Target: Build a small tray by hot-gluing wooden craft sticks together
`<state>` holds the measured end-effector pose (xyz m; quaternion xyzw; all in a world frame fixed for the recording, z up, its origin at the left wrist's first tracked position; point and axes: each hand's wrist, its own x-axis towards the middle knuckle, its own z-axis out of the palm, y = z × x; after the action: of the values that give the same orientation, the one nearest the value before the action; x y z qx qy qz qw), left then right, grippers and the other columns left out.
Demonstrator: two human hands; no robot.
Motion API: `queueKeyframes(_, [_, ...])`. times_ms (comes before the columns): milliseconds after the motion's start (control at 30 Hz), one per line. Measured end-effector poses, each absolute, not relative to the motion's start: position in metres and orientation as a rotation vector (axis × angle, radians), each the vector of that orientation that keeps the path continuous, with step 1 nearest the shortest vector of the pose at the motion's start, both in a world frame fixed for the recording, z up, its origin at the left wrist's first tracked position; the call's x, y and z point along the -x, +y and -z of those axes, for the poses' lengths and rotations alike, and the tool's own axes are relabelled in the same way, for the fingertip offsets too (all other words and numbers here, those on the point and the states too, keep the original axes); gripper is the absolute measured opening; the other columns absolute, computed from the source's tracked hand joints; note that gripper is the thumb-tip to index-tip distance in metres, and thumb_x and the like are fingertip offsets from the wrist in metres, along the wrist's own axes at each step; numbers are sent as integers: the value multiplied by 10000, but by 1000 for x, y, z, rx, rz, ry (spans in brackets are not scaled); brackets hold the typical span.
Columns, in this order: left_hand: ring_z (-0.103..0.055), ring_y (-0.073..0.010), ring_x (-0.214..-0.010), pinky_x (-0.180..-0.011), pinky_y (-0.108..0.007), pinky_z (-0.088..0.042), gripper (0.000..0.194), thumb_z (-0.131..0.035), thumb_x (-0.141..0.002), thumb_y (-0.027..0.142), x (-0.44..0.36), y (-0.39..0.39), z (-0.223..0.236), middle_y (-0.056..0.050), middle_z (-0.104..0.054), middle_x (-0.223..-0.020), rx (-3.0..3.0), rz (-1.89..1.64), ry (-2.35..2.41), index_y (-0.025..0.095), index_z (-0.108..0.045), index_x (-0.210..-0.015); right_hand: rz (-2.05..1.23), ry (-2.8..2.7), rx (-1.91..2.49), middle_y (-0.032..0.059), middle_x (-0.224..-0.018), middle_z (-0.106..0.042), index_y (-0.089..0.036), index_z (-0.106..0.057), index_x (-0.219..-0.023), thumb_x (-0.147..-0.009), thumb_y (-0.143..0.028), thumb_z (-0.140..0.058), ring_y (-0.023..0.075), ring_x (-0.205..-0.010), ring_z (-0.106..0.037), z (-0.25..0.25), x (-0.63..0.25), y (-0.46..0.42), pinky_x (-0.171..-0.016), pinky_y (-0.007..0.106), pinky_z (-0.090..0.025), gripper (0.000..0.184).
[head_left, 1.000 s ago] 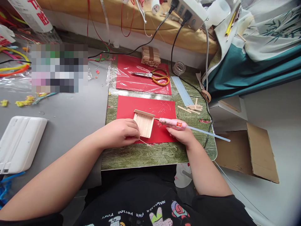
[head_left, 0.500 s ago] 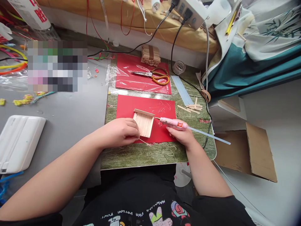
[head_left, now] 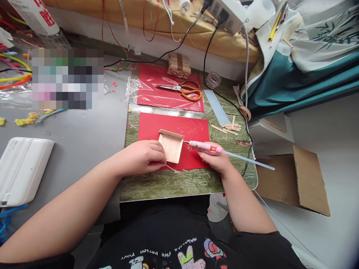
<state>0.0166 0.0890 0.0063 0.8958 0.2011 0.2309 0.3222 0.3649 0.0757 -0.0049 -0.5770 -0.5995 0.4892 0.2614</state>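
A small panel of pale craft sticks [head_left: 171, 148], with a raised strip along its far edge, lies on a red sheet [head_left: 157, 122]. My left hand [head_left: 151, 156] is closed at the panel's left side; a thin craft stick [head_left: 173, 169], seen nearly edge-on, pokes out below its fingers. Its fingertips are partly hidden. In my right hand [head_left: 217, 158] is a pink hot glue gun [head_left: 203, 147], its nozzle pointing left at the panel's upper right edge. A long translucent glue stick [head_left: 252, 160] sticks out of the gun's back end.
Scissors [head_left: 190, 91] rest on a plastic-wrapped red pack [head_left: 151, 86], beside bundled craft sticks [head_left: 178, 65]. Glue sticks [head_left: 217, 107], loose craft stick pieces [head_left: 231, 127] and a glass jar [head_left: 213, 80] lie to the right. A black cable [head_left: 234, 101] crosses the table's right side.
The glue gun's nozzle has shifted very slightly down along the panel's right edge. My left hand and the panel look the same.
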Motion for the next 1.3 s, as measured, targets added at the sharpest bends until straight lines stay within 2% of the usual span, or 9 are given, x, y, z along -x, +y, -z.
queueKeyframes(200, [-706, -207, -999, -910, -352, -569, 144, -623, -1010, 223, -16, 89, -3, -50, -786, -979, -2360, -600, 525, 241, -765, -990, -1332, -1642, 1542, 65, -1167, -825, -279, -832, -1094, -817, -351, -824, 353, -1206, -739, 3, -364, 77, -1037, 526, -619, 286])
queueKeyframes(433, [-705, -208, -1001, -905, -352, -570, 144, -628, -1003, 220, -16, 90, -3, -54, -788, -982, -2352, -601, 522, 236, -770, -983, -1351, -1663, 1536, 47, -1147, -833, -297, -839, -1104, -811, -330, -824, 343, -1230, -734, 4, -365, 78, -1048, 518, -623, 295])
queueKeyframes(667, [-700, -209, -1007, -904, -353, -569, 148, -626, -1004, 217, -15, 90, -2, -53, -786, -981, -2349, -599, 528, 241, -772, -999, -1437, -1622, 1448, 45, -1368, -759, -305, -812, -1234, -896, -313, -739, 319, -1293, -711, 5, -363, 78, -1155, 536, -551, 346])
queueKeyframes(800, [-703, -209, -1002, -905, -354, -572, 151, -627, -1002, 214, -16, 90, -1, -55, -787, -977, -2347, -612, 524, 241, -776, -1001, -1443, -1645, 1437, 44, -1347, -770, -302, -819, -1215, -879, -311, -755, 319, -1320, -696, 4, -364, 78, -1178, 532, -533, 342])
queueKeyframes(1067, [-709, -208, -990, -893, -341, -578, 148, -640, -991, 213, -16, 89, -4, -49, -785, -947, -2324, -624, 542, 246, -783, -974, -1342, -1684, 1553, 63, -1220, -817, -295, -842, -1147, -825, -304, -819, 353, -1240, -734, 1, -366, 77, -1096, 546, -598, 323])
queueKeyframes(1300, [-707, -207, -994, -897, -342, -576, 147, -642, -988, 205, -16, 88, -3, -46, -786, -953, -2321, -628, 540, 249, -782, -980, -1394, -1711, 1462, 43, -1318, -783, -306, -823, -1202, -885, -297, -745, 313, -1271, -724, 3, -366, 77, -1151, 524, -557, 327])
